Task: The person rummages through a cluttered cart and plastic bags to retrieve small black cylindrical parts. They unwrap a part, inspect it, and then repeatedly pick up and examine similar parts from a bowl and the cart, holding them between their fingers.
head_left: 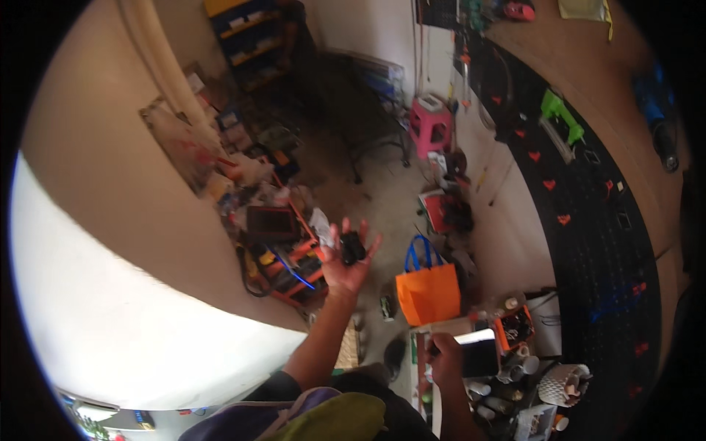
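My left hand (344, 276) is stretched out, palm up with its fingers spread. On the palm rests a small black blocky object (353, 248); its exact kind is too blurred to tell. My right hand (446, 356) is closed at the left end of the cluttered worktop, beside a dark tablet-like panel (479, 358). Something dark seems to be in its fingers, but I cannot make it out. Past the right hand stands an orange bag (428, 295) with blue handles.
Cans and jars, an orange box (515, 328) and a white woven basket (563, 385) crowd the right. A black pegboard (588, 235) carries tools. Left of my left hand is an orange-framed cart (298, 253) piled with things. A pink stool (430, 125) and another person (294, 33) are farther off.
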A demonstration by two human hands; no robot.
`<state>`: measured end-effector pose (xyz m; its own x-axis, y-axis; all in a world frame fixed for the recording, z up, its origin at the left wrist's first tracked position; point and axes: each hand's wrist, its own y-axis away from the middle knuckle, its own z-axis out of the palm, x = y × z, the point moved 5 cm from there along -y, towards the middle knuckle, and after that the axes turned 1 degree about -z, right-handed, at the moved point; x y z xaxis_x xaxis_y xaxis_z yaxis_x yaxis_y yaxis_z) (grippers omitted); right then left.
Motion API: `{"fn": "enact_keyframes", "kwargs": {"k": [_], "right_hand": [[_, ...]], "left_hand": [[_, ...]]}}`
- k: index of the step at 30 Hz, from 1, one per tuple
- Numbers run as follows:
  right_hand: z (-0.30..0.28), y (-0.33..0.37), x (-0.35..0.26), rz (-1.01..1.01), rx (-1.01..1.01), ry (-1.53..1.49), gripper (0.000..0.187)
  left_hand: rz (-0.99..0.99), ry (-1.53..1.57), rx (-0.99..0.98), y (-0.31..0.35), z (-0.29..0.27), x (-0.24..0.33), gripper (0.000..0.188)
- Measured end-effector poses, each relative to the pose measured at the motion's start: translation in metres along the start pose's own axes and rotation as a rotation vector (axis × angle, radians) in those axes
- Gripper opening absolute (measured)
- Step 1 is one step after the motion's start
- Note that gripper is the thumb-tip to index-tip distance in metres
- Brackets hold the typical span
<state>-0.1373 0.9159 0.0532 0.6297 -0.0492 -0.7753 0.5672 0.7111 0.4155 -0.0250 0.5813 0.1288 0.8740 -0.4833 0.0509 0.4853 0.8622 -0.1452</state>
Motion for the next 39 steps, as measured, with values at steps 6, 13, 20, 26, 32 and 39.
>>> {"fn": "enact_keyframes", "kwargs": {"k": [6, 13, 20, 26, 32, 39], "right_hand": [[0.014, 0.072, 0.013, -0.062, 0.138, 0.079, 0.021], [-0.006, 0.137, 0.051, -0.180, 0.189, 0.108, 0.016], [-0.041, 0.181, 0.061, -0.755, 0.148, 0.942, 0.013], [-0.077, 0.155, 0.099, -0.354, 0.225, 0.315, 0.011], [-0.029, 0.103, 0.082, -0.456, 0.146, 0.531, 0.017], [0.035, -0.029, 0.064, -0.334, -0.009, 0.765, 0.015]], "left_hand": [[0.115, 0.106, 0.260, 0.024, 0.007, 0.065, 0.069], [0.238, 0.113, 0.128, 0.004, 0.021, 0.141, 0.065], [0.319, 0.102, 0.126, -0.019, 0.058, 0.190, 0.067], [0.360, 0.061, 0.070, -0.039, 0.059, 0.220, 0.070], [0.396, 0.041, 0.013, -0.072, 0.047, 0.240, 0.070], [0.427, 0.101, 0.006, -0.160, 0.030, 0.260, 0.061]]}}
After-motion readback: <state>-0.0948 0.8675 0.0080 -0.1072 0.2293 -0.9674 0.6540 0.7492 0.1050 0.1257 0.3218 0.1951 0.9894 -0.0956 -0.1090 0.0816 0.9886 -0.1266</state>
